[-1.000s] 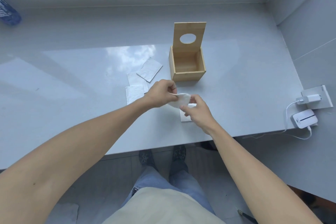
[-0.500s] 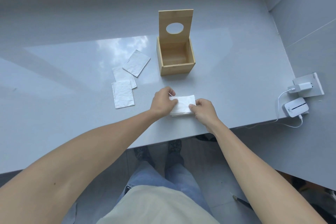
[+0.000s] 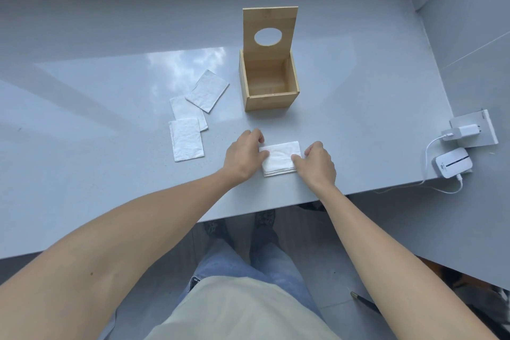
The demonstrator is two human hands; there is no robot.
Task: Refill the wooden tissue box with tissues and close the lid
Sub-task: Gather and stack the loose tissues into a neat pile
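A wooden tissue box (image 3: 269,98) stands in the middle of the grey table, its inside bare. Its lid (image 3: 270,29), with a round hole, is swung upright at the back. In front of the box lies a small stack of folded white tissues (image 3: 280,158), flat on the table. My left hand (image 3: 244,154) presses on the stack's left end and my right hand (image 3: 317,164) on its right end, fingers curled over the edges. Three single folded tissues (image 3: 190,116) lie spread out to the left of the box.
The grey table (image 3: 110,91) ends close behind my hands at its front edge. At the far right sit a wall socket with a white charger (image 3: 465,131) and a white device (image 3: 452,163) on a cable. A grey wall rises on the right.
The tissue that both hands held above the table has come down onto the stack. Both hands now press the stack flat from either end.
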